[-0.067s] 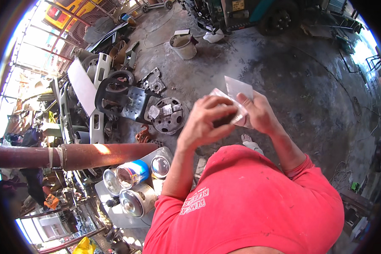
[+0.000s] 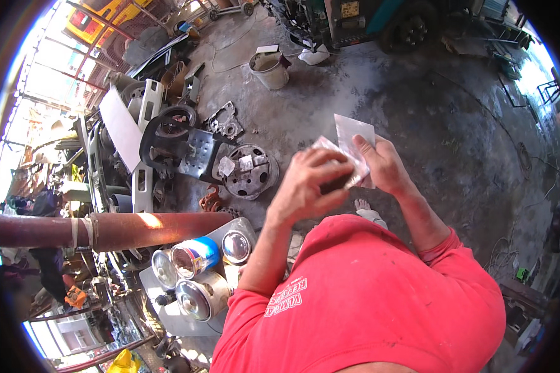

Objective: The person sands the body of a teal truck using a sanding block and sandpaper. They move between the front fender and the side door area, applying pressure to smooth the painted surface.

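In the head view, the right hand (image 2: 384, 166) pinches a smooth, flat, pale sheet (image 2: 350, 128) between its thumb and fingers, out in front of the red shirt (image 2: 367, 292), while the left hand (image 2: 311, 183) curls half-open over a glossy, crinkled packet (image 2: 359, 168) just beside the sheet; whether its fingertips press on it I cannot tell. Beyond the left hand, a round, pierced metal disc (image 2: 250, 184) lies on the stained grey floor (image 2: 466, 161), near a rusty-red cylindrical pipe (image 2: 162, 229).
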### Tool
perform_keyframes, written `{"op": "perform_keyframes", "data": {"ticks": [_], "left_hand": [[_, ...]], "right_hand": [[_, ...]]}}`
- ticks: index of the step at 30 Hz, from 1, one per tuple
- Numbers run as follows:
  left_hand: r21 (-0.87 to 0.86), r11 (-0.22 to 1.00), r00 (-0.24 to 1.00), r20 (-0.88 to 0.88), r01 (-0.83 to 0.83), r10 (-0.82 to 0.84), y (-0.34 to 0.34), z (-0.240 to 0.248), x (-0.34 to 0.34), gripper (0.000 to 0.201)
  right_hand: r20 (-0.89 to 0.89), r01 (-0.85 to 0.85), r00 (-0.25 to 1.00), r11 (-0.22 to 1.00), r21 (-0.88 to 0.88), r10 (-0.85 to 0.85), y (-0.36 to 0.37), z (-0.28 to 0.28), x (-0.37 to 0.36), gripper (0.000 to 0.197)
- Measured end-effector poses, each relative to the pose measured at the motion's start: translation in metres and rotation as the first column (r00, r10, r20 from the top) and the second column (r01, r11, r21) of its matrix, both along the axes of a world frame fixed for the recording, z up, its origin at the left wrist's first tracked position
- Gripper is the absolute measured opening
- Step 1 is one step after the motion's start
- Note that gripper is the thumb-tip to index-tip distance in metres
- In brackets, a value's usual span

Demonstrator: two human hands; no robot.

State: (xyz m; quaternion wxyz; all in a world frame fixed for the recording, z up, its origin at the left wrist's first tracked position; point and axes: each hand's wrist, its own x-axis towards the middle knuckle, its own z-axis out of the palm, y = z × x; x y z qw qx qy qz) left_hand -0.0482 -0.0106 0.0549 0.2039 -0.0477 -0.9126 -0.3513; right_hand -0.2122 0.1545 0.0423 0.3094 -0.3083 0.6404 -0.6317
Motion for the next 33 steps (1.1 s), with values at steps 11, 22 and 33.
{"op": "perform_keyframes", "data": {"ticks": [11, 22, 33], "left_hand": [[0.337, 0.907, 0.965, -0.164, 0.251, -0.206, -0.014, 0.042, 0.023, 0.074], [-0.005, 0.983, 0.979, 0.082, -0.185, 0.185, -0.039, -0.003, 0.016, 0.046], [0.206, 0.977, 0.956, 0.273, 0.050, -0.107, -0.001, -0.038, -0.076, 0.054]], "right_hand": [[0.622, 0.144, 0.778, 0.941, -0.306, 0.083, 0.004, -0.026, -0.020, 0.040], [0.405, 0.008, 0.914, 0.998, -0.057, 0.016, 0.012, -0.029, 0.004, 0.043], [0.586, 0.475, 0.737, 0.875, -0.096, -0.336, 0.059, -0.072, -0.116, 0.035]]}}
